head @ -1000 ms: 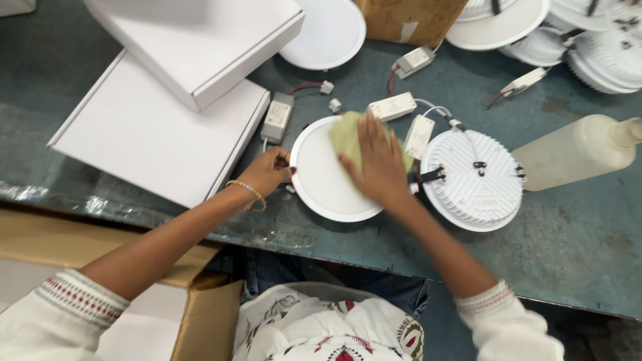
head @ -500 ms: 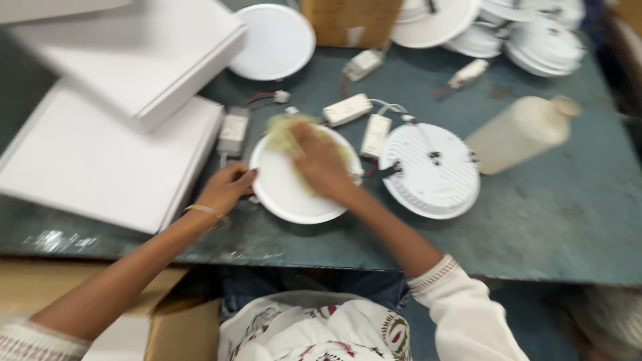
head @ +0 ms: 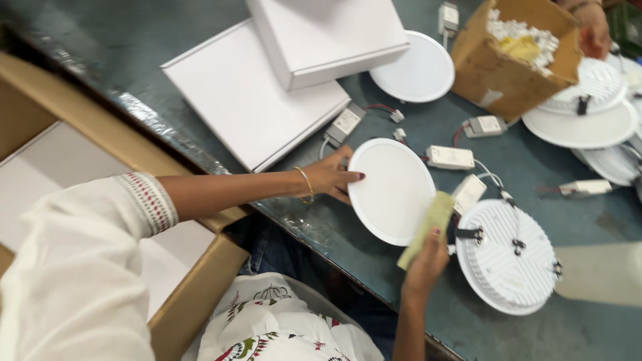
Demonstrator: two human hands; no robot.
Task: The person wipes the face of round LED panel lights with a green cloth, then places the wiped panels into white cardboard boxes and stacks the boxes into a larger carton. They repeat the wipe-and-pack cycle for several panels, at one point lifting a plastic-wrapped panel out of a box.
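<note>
A round white flat light panel (head: pixel 391 190) lies face up on the grey-green table (head: pixel 575 334). My left hand (head: pixel 329 178) grips its left rim, thumb on top. My right hand (head: pixel 426 262) holds a folded yellow-green cloth (head: pixel 426 226) at the panel's lower right edge. Right of it a second round panel (head: pixel 507 257) lies back side up, showing ribs and black clips. Small white driver boxes (head: pixel 450 158) with wires lie between the panels.
White flat cartons (head: pixel 254 93) are stacked at the upper left, with a closed white box (head: pixel 324 37) on top. A brown cardboard box (head: pixel 511 57) of small parts stands at the back, another person's hand (head: pixel 594 33) beside it. More panels (head: pixel 582 113) lie far right. An open brown carton (head: pixel 100 174) stands at my left.
My right hand has slid with the cloth from the panel's top down to its lower right edge. The view has swung left, and my left hand now grips the rim.
</note>
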